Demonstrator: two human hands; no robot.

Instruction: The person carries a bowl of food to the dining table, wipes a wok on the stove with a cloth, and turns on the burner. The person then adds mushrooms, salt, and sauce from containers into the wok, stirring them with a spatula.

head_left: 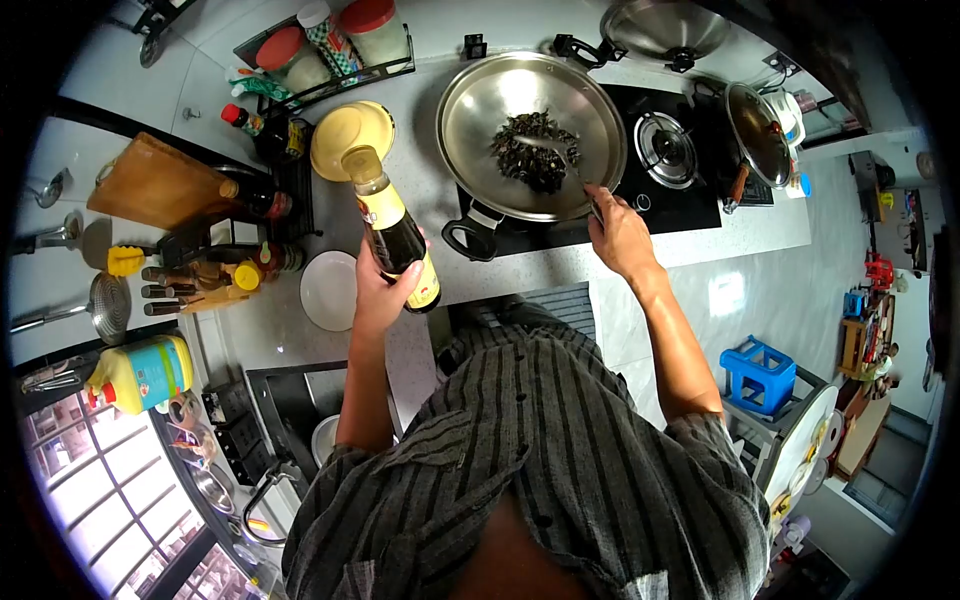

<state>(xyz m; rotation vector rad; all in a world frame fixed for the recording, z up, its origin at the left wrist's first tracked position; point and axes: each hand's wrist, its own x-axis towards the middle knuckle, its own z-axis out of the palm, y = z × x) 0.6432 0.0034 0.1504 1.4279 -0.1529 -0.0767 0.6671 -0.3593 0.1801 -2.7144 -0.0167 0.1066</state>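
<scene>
My left hand (376, 292) is wrapped round a glass sauce bottle (397, 232) with dark liquid and yellow labels. The bottle is held up over the counter, tilted slightly, its neck toward the yellow dish (352, 138). In my right hand (622, 234) is the handle of a metal spatula (548, 146), which reaches into a large steel wok (463, 115). Dark chopped food (537, 178) lies in a heap in the middle of the wok, partly under the spatula. The food's exact kind cannot be made out.
The black stove (705, 205) has a free burner (665, 150) right of the wok and a lidded pan (757, 135) beyond. A white plate (329, 290), knife block (205, 290) and several bottles stand left. A blue stool (757, 375) is on the floor at right.
</scene>
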